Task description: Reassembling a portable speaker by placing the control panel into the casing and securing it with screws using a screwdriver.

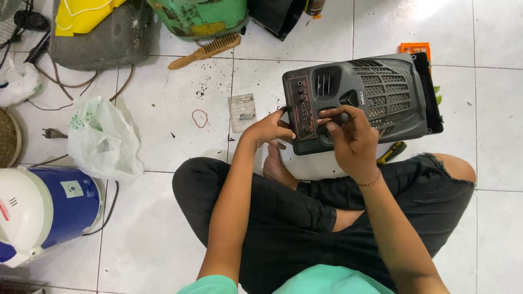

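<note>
Grey speaker [381,95], grilled front, lying flat; left hand [271,129] grips edge; right hand [351,136] closed around dark tool.

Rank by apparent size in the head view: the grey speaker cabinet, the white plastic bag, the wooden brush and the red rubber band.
1. Grey speaker cabinet, steadied by the left hand and right hand.
2. White plastic bag, somewhat smaller.
3. Wooden brush.
4. Red rubber band.

White tiled floor [163,228]. Wooden wire brush [206,50] lying far, beside a green tank [196,16]. White plastic bag [101,139] sitting left. Blue-and-white appliance [46,209] resting near left. Red rubber band [200,118] and small clear packet [242,112] lying mid-floor.
</note>
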